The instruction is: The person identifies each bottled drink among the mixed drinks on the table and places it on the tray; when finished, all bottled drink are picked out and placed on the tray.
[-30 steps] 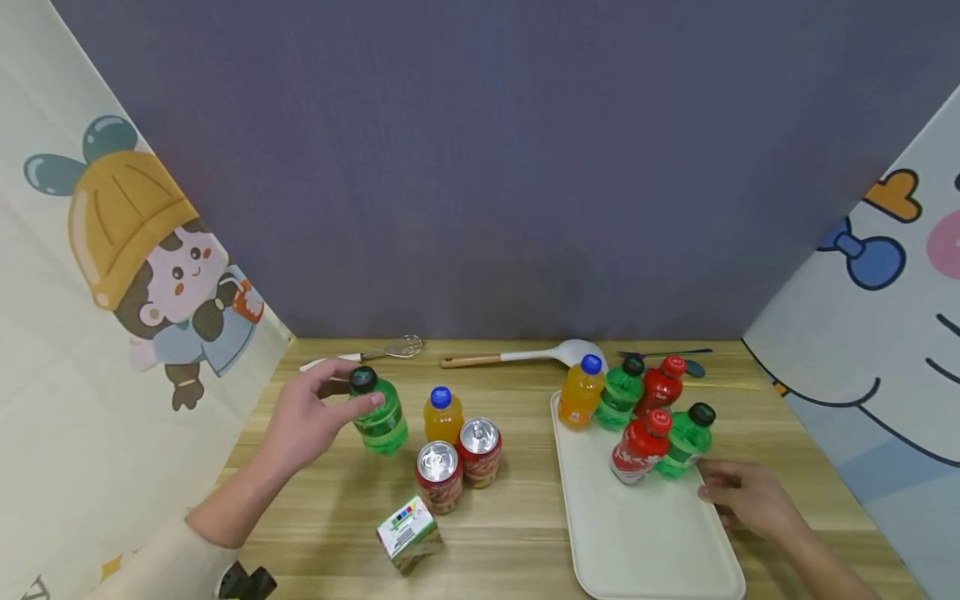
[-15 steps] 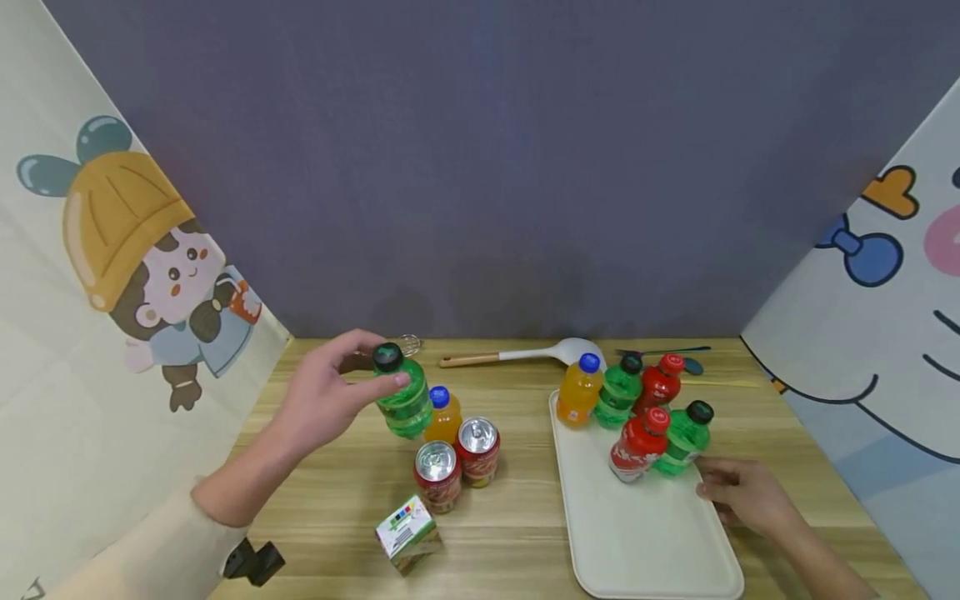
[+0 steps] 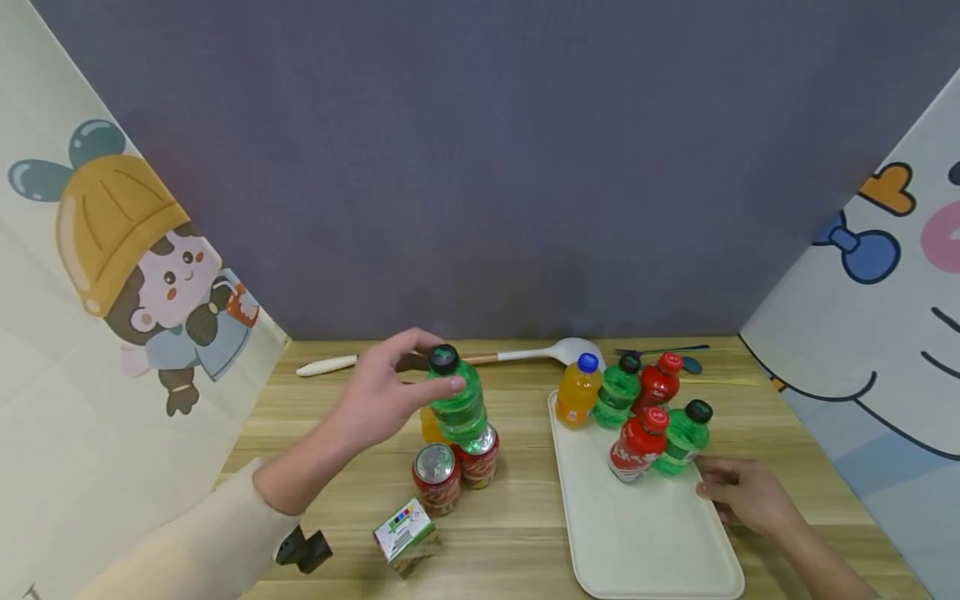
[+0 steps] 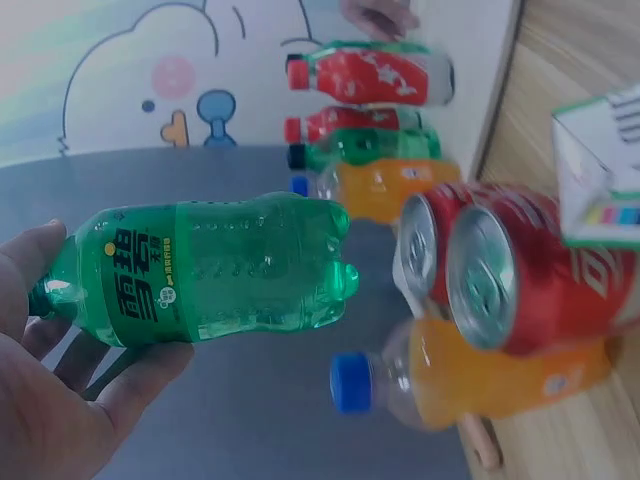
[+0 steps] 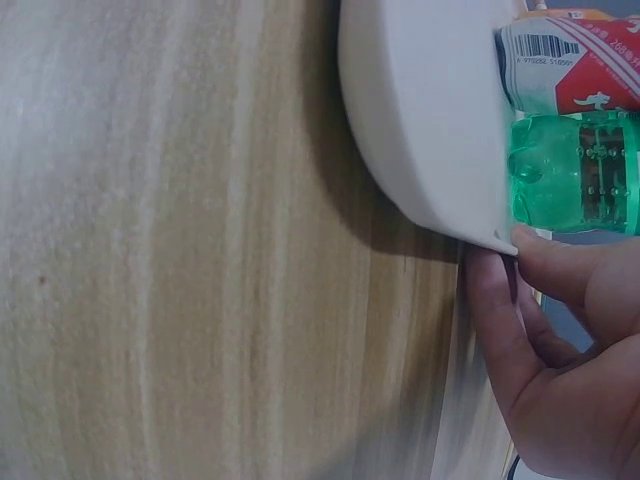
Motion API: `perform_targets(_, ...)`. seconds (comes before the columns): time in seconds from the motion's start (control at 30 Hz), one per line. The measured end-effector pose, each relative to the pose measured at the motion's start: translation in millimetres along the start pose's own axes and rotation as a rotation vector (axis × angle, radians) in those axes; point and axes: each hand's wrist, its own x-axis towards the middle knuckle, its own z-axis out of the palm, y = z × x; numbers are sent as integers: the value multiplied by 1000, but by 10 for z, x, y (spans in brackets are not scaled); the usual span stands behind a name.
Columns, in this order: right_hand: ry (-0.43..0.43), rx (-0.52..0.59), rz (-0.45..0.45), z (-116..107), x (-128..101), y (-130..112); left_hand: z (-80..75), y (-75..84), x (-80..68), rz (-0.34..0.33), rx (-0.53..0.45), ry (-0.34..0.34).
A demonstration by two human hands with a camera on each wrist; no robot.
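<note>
Green bottle [image 3: 458,402] held in the air over the cans [image 3: 456,463].
The left hand [image 3: 382,400] pinches its neck, body hanging beyond the grip; the right hand [image 3: 742,493] grips the tray [image 3: 645,533] edge on the desk [image 3: 525,533].

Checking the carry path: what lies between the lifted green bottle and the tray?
In the head view, only bare wooden table separates the green bottle from the tray.

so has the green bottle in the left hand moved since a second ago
Yes. The left hand has lifted the green bottle off the table and carried it right, now above the two red cans, nearer the tray.
</note>
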Motion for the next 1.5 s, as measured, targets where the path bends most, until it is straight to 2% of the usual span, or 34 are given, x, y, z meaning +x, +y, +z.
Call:
perform_targets(0.27, 12, -30, 9, -6, -4, 5, 360, 5, 217, 87, 6, -65)
perform_targets(0.4, 11, -39, 5, -5, -8, 5, 570, -26, 324, 87, -3, -122)
perform_targets(0.7, 21, -30, -14, 4, -16, -7, 990, -109, 528, 34, 75, -198)
perform_targets(0.93, 25, -37, 0, 11, -25, -13, 1263, -157, 657, 60, 107, -241)
perform_targets(1.03, 21, -34, -8, 12, -27, -19, 1378, -175, 695, 68, 139, -262)
perform_targets(1.2, 13, -21, -3, 11, -22, -19, 1566, -194, 717, 43, 187, -290)
perform_targets(1.37, 8, -36, 2, -9, -9, -28, 1723, -213, 708, 29, 177, -306)
perform_targets(1.5, 4, -39, 3, -14, -25, -38, 1834, -238, 700, -12, 143, -323)
